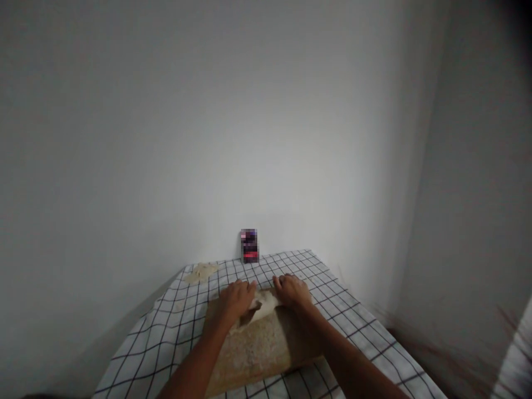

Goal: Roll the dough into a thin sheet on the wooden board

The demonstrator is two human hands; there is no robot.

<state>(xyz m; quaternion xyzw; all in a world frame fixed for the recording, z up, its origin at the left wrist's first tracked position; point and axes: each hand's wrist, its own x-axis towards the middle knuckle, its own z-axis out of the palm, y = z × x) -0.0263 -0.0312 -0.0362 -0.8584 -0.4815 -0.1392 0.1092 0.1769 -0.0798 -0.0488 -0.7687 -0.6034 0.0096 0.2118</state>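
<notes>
A floured wooden board (261,346) lies in front of me, with a thin, pale sheet of dough (266,303) at its far end. My left hand (238,296) is closed with curled fingers on the dough's left side. On the right side, my right hand (293,289) also has its fingers bent round the dough. Between the hands the sheet looks loose and partly raised, with a dark shadow under its near left edge. The fingertips are partly hidden.
A black-and-white checked cloth (166,335) covers the table under the board. Another pale, flat piece of dough (201,272) rests at the back left. A blurred, upright phone-like thing (250,246) leans by the white wall (266,138). A second wall rises at the right.
</notes>
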